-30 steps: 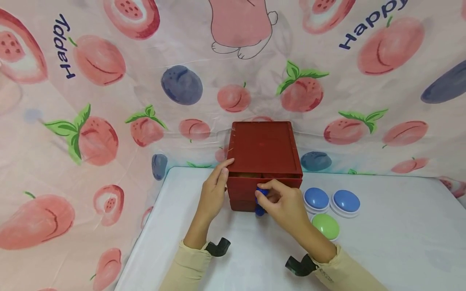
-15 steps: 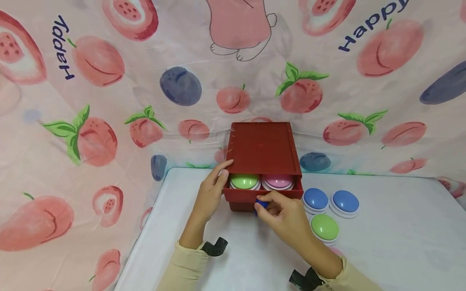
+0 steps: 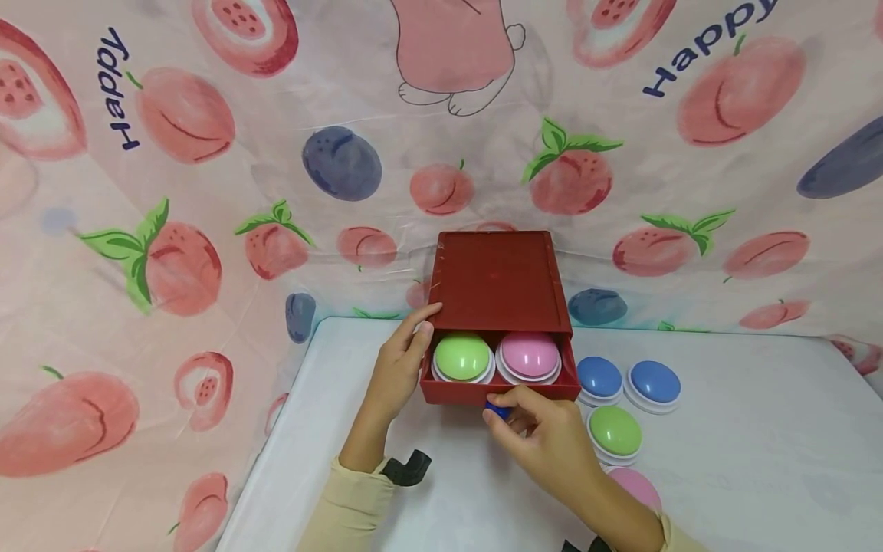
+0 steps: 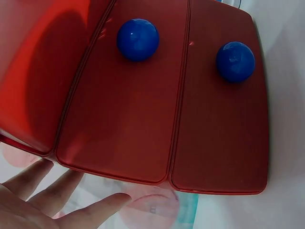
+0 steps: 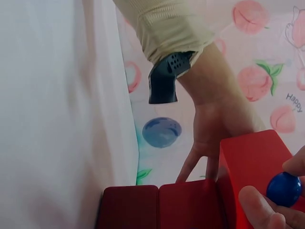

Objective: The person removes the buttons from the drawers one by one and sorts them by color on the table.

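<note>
A small red drawer cabinet (image 3: 493, 280) stands at the back of the table, its top drawer (image 3: 451, 394) pulled well out. Inside the drawer sit a green domed button (image 3: 462, 356) on the left and a pink domed button (image 3: 530, 354) on the right, both with white rims. My right hand (image 3: 545, 433) pinches the drawer's blue round knob (image 5: 284, 189) between thumb and fingers. Along the cabinet's left side rests my left hand (image 3: 400, 364), fingers fairly straight. Two lower drawers with blue knobs (image 4: 137, 39) are closed in the left wrist view.
Right of the cabinet lie two blue domed buttons (image 3: 655, 382), a green one (image 3: 615, 431) and a pink one (image 3: 636, 488) partly behind my right forearm. A fruit-print cloth (image 3: 372, 77) hangs behind the white table (image 3: 752, 437).
The top drawer has slid out toward me as my right hand drew back with its knob, uncovering the green and pink buttons inside. My left hand has stayed at the cabinet's side.
</note>
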Demonstrator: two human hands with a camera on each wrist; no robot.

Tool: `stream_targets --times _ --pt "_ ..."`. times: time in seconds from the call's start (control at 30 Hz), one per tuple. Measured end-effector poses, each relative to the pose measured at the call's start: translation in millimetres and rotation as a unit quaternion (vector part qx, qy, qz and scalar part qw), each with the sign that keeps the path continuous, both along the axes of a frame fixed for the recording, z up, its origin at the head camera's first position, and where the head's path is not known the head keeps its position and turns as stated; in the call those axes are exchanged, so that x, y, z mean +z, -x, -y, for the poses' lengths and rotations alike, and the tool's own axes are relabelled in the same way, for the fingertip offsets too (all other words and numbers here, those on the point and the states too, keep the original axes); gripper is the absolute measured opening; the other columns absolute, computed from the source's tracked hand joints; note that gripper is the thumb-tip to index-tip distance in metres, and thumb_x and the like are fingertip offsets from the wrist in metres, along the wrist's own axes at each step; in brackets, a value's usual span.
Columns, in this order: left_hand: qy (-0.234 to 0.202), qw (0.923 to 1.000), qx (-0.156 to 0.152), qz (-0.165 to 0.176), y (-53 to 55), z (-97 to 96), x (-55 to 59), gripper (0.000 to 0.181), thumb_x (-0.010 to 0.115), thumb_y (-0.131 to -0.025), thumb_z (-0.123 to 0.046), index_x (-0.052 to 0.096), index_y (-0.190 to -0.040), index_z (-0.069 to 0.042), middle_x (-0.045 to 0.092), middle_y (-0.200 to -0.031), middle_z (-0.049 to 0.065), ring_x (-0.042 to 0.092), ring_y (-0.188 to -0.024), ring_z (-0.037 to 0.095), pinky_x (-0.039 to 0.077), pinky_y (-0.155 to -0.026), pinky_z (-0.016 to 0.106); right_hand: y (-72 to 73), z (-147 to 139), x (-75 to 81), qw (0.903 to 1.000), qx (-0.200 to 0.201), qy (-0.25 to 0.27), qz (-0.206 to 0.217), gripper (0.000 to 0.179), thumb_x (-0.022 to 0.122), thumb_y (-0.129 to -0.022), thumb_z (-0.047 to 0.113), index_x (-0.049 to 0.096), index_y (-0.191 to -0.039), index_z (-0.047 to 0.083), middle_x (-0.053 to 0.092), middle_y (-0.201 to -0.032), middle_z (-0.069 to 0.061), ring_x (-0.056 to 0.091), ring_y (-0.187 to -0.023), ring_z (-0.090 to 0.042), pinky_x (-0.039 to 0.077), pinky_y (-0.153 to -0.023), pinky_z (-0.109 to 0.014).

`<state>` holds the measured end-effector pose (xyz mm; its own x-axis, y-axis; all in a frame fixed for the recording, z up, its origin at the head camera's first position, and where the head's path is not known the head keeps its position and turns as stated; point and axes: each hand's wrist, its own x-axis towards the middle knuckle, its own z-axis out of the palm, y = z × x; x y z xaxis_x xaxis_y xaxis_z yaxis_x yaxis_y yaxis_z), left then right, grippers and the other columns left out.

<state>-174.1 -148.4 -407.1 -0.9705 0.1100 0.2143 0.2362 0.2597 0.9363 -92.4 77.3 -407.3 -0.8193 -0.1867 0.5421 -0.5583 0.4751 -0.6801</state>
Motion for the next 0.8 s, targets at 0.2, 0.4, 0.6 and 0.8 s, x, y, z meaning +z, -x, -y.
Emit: stream_targets --times 0.2,0.4,0.6,0.8 --pt "0.002 1.0000 0.004 0.000 -1.3 0.2 1.8 0.037 0.046 -0.108 -0.046 0.055 -0.143 -0.040 0.051 -0.152 -0.004 0.059 -0.130 0.028 0.053 -0.104 0.051 -5.6 -0.2 4.1 0.9998 0.004 -0.010 0.014 0.020 0.086 -0.080 0.009 0.075 -0.094 0.019 0.070 -0.072 0.014 0.056 -0.059 0.007 0.052 -0.054 -0.016" --pt "0.008 0.9999 0.008 -0.003 1.1 -0.6 0.7 0.035 0.046 -0.107 -0.047 0.055 -0.141 -0.045 0.054 -0.146 -0.008 0.062 -0.109 0.026 0.052 -0.089 0.044 -9.6 -2.6 8.4 0.9994 0.008 -0.029 0.017 0.020 0.086 -0.082 0.012 0.074 -0.095 0.021 0.070 -0.072 0.015 0.055 -0.059 0.008 0.052 -0.054 -0.016" --pt "0.011 0.9999 0.005 -0.001 2.6 -1.3 -1.7 0.035 0.045 -0.108 -0.048 0.055 -0.141 -0.047 0.055 -0.142 -0.008 0.058 -0.099 0.026 0.049 -0.083 0.039 -13.8 -14.5 22.6 0.9947 0.022 -0.078 0.064 0.021 0.084 -0.086 0.021 0.077 -0.106 0.025 0.070 -0.077 0.019 0.057 -0.064 0.009 0.055 -0.059 -0.017" --pt "0.012 0.9999 0.009 -0.003 2.2 -1.4 -1.3 0.036 0.045 -0.107 -0.047 0.055 -0.142 -0.045 0.057 -0.136 -0.004 0.056 -0.090 0.025 0.049 -0.079 0.037 -14.2 -33.3 50.7 0.9979 0.010 -0.062 -0.015 0.030 0.087 -0.080 0.015 0.079 -0.108 0.022 0.067 -0.071 0.018 0.055 -0.060 0.007 0.048 -0.053 -0.014"
